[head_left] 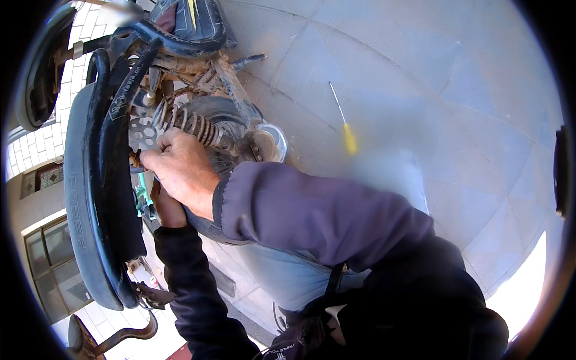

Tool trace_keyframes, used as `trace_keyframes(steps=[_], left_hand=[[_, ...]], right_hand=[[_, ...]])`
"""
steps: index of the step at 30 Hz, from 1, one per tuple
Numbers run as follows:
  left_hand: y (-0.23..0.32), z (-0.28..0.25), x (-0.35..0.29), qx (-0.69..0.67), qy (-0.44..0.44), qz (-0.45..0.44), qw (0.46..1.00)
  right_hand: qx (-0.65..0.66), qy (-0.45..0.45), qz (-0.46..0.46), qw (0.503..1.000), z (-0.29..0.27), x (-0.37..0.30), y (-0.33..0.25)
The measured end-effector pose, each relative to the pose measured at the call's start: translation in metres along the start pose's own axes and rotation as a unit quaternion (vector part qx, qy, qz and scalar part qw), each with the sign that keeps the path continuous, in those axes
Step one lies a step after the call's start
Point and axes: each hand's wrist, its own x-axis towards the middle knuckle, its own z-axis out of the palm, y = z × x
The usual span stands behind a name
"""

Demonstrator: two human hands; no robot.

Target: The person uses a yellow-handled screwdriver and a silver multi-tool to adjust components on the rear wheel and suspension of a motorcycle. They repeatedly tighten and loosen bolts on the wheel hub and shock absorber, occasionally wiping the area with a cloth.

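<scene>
My right hand (pixel 183 165) reaches in under the long seat (pixel 81 180) of a dirty scooter or electric bike. Its fingers are bent and closed at a small rusty-brown part (pixel 135 158); what they grip is hidden. Below it, my left hand (pixel 170 207) is partly covered by the right one, and its fingers do not show. A coil-spring shock absorber (pixel 203 129) lies just beyond the right hand, in front of the muddy wheel (pixel 213 109). Beside the left hand is a bright green piece (pixel 143 197).
On the paved ground (pixel 384 54) to the right lies a screwdriver with a yellow handle (pixel 350 141). A black tubular frame (pixel 129 78) runs along the seat. A dark metal stub (pixel 249 61) sticks out at the far end. A tiled wall (pixel 27 150) stands at the left.
</scene>
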Motion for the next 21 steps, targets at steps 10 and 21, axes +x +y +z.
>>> trace_keyframes(steps=[10, 21], left_hand=[[-0.068, -0.019, 0.009, -0.094, 0.018, -0.018, 0.995], [-0.048, -0.014, 0.002, -0.099, 0.035, -0.016, 0.994]], right_hand=[[-0.029, 0.022, -0.041, 0.999, 0.003, 0.005, -0.004], [0.089, -0.038, 0.021, 0.995, -0.001, 0.000, -0.019]])
